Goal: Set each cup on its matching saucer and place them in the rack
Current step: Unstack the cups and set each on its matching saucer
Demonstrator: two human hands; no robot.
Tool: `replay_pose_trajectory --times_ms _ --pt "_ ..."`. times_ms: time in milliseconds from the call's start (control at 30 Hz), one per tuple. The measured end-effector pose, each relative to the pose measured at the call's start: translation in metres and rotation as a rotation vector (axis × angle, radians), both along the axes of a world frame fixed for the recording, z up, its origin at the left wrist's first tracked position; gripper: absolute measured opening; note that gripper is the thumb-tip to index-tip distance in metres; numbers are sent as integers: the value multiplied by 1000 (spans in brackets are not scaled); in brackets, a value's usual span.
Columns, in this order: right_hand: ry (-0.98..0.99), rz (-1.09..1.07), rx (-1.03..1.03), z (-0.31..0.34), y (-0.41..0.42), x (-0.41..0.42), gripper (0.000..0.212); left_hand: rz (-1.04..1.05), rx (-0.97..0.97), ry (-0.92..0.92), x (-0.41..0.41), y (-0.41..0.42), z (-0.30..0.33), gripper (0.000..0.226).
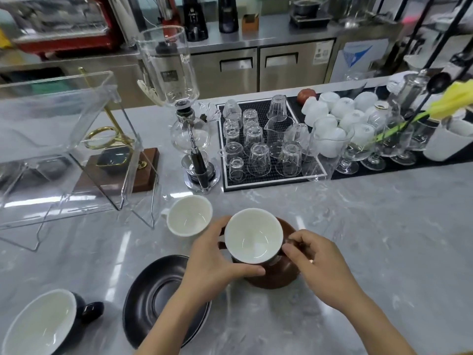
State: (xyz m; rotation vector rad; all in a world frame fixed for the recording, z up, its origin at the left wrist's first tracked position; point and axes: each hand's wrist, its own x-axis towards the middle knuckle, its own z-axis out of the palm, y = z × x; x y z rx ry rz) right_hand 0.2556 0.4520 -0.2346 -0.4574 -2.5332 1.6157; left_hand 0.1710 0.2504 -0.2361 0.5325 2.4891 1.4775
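The brown cup sits over its brown saucer mid-worktop, gripped by the left hand at its side and the right hand at its handle. A white cup stands just behind.

No text, brand, number or sign is legible anywhere in the scene. Far left of centre, the upper glass chamber of the siphon coffee maker carries a small dark label and, on its right side, a faint vertical printed mark; both are too blurred to read. At the far right, a white notice sheet fixed to the steel under-counter cabinet shows small dark blocks, whose characters cannot be resolved. Just right of it, a white panel bearing a blue graphic shows a triangular emblem without readable lettering. Two dark grinders on the far counter show no decipherable markings.
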Motion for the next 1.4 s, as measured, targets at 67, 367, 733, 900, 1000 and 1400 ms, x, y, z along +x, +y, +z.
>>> replay_pose_trajectory --times_ms 67,367,733,900,1000,1400 --pt "5 2 23 -3 5 0 13 -11 -19 3 -2 5 -3 93" --pt "-10 -7 60 -16 16 3 15 -32 -52 -31 0 18 -12 84" --pt "-28 -22 81 -25 22 4 14 -55 -74 -38 1 24 -18 80" --pt "-34 -72 74 -25 23 8 13 -81 -58 -1 5 25 -19 85" --pt "-25 -118 66 -20 21 12 19 -60 -44 -4 10 19 -19 86" --pt "145 -124 121 22 -37 12 26 103 -129 142 37 -54 2 54"
